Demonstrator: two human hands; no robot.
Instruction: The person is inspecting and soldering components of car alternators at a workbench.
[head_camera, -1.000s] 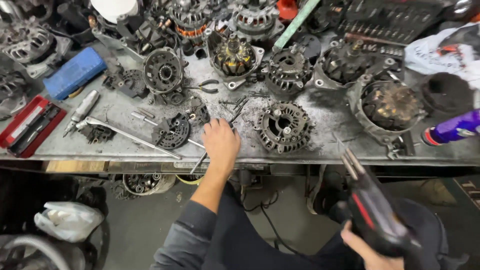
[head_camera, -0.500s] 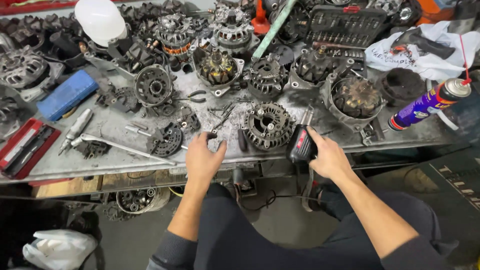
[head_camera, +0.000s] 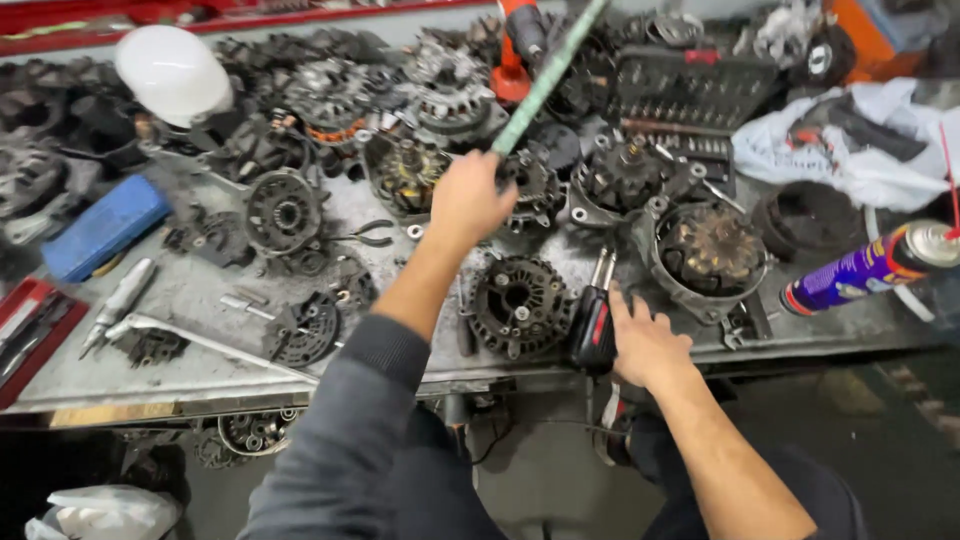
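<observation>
— What has moved since half a second ago?
— The left hand (head_camera: 470, 200) has gone from the near edge of the counter (head_camera: 200, 375) up toward the back, and is now clenched around the lower end of a long green rod (head_camera: 548, 75) that slants up and away.
— And the other?
— The right hand (head_camera: 645, 345) stays at the front edge, fingers lying on a black-and-red power tool (head_camera: 594, 325), just beside a round alternator housing (head_camera: 520, 305). Whether it truly grips, I cannot tell.
</observation>
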